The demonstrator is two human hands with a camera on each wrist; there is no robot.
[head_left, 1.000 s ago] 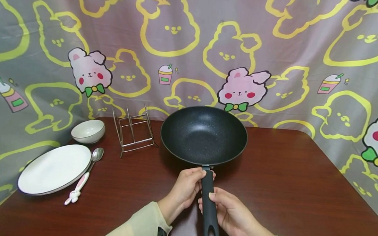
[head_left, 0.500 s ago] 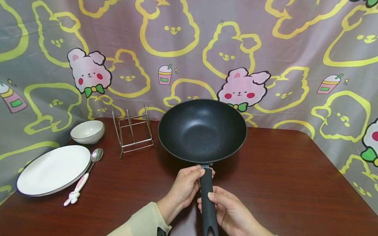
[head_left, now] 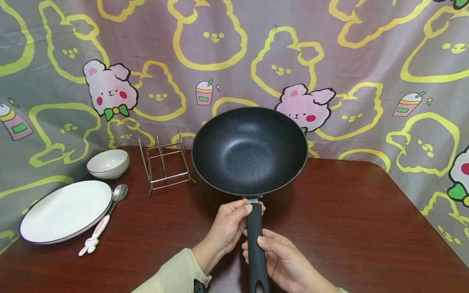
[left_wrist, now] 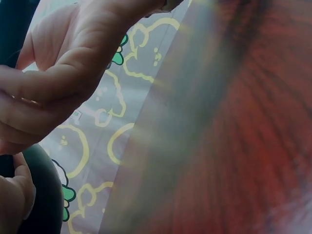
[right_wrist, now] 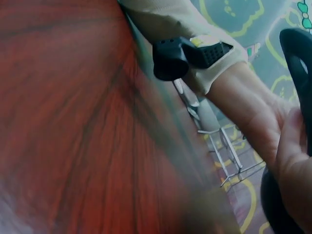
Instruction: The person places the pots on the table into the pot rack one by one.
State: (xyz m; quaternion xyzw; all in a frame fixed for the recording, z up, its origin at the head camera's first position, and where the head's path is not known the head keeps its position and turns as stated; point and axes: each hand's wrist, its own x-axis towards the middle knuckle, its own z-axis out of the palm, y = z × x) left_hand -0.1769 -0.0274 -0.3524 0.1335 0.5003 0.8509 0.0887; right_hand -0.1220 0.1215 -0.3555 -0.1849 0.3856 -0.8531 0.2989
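Note:
A black wok [head_left: 249, 155] is held up over the table in the head view, tilted so that its inside faces me. My left hand [head_left: 225, 226] grips the top of its black handle [head_left: 256, 250], close to the pan, with the thumb on the upper side. Lower down the same handle, my right hand [head_left: 286, 262] holds it from the right, thumb on top and fingertips showing on the far side. The left wrist view has the right hand [left_wrist: 68, 73] large at upper left. In the right wrist view the handle's holed end [right_wrist: 295, 58] shows at the right edge.
A wire rack [head_left: 165, 165] stands left of the wok. Farther left are a white bowl [head_left: 108, 163], a white oval plate [head_left: 67, 212] and a spoon [head_left: 99, 228] with a rabbit handle. A patterned curtain [head_left: 238, 47] hangs behind the brown table [head_left: 356, 219].
The wok has come up, its far rim rising and tilting further toward me. Both hands keep their hold on the handle, which has shifted slightly left.

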